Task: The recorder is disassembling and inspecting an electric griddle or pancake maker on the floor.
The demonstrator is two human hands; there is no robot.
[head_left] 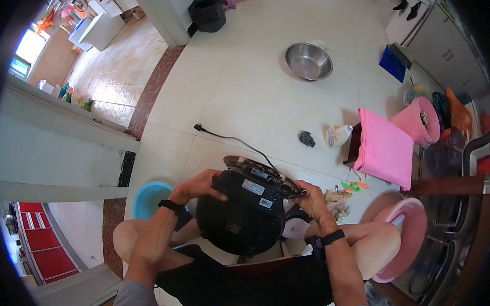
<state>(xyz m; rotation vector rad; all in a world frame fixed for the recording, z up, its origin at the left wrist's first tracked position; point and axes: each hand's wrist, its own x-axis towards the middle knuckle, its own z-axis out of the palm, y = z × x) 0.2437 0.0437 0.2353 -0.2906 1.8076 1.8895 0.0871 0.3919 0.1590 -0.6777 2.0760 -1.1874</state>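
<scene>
A round black electric appliance (228,216), like a griddle with a hinged part, is held tilted above my lap. Pale labels show on its dark side. My left hand (198,187) grips its upper left edge, thumb on the surface. At the hinged edge on the right, my right hand (311,200) holds it with bent fingers. Its black power cord (239,140) trails over the floor to a plug at the far left. Beyond my right hand lie a crumpled beige rag (337,203), a green and orange tool (355,186) and a dark scouring pad (306,139).
A blue basin (144,204) stands by my left knee, a pink basin (419,255) by my right. Ahead are a steel basin (309,61), a white bottle (338,136) and a pink-topped stool (386,147). A pink bucket (416,121) and a dark wooden chair (449,187) are at the right.
</scene>
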